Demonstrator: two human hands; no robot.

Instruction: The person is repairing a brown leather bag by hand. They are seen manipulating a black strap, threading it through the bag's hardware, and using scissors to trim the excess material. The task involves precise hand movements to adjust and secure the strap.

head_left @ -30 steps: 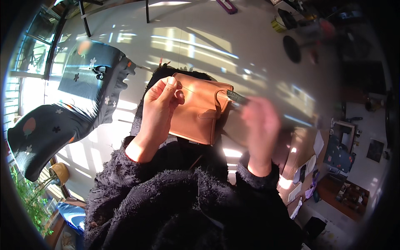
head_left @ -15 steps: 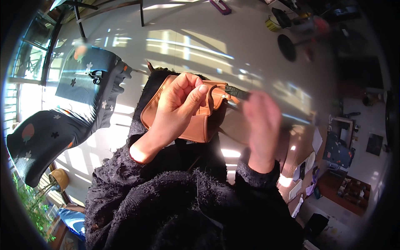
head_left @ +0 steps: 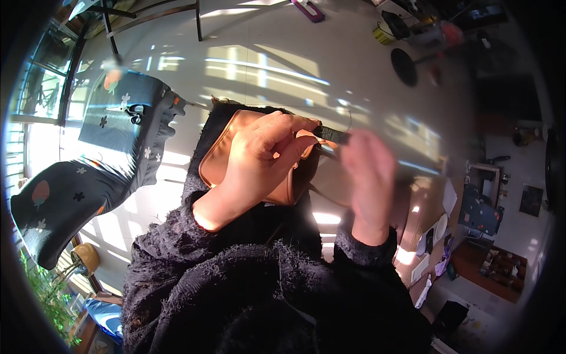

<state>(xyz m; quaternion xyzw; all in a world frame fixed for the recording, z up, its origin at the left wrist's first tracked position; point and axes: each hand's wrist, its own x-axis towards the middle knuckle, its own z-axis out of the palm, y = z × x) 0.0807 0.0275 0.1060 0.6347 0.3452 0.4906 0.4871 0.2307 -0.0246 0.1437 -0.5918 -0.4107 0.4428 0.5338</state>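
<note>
A brown leather bag (head_left: 221, 156) rests on my lap, over dark clothing. From its right side runs a handle with a dark cord wrapping (head_left: 331, 135) round it. My left hand (head_left: 259, 153) lies over the bag, thumb and forefinger closed round the left end of the wrapped part. At the other end my right hand (head_left: 370, 171) is blurred, its fingers closed at the handle, which stretches straight out to them. A thin thread stands up above the wrapping. Most of the bag's top is hidden under my left hand.
Left of me stands a seat with a dark patterned cover (head_left: 88, 177); black-handled scissors (head_left: 135, 112) lie on it. A woven pot (head_left: 86, 258) and green plant (head_left: 50, 301) are at the lower left. Papers lie on a cardboard box (head_left: 407, 236) at right. Sunlit floor (head_left: 253, 35) stretches ahead.
My left hand has moved right, from above the bag to the wrapped handle. The dark loop beside its fingertips is no longer visible. My right hand stays in nearly the same place.
</note>
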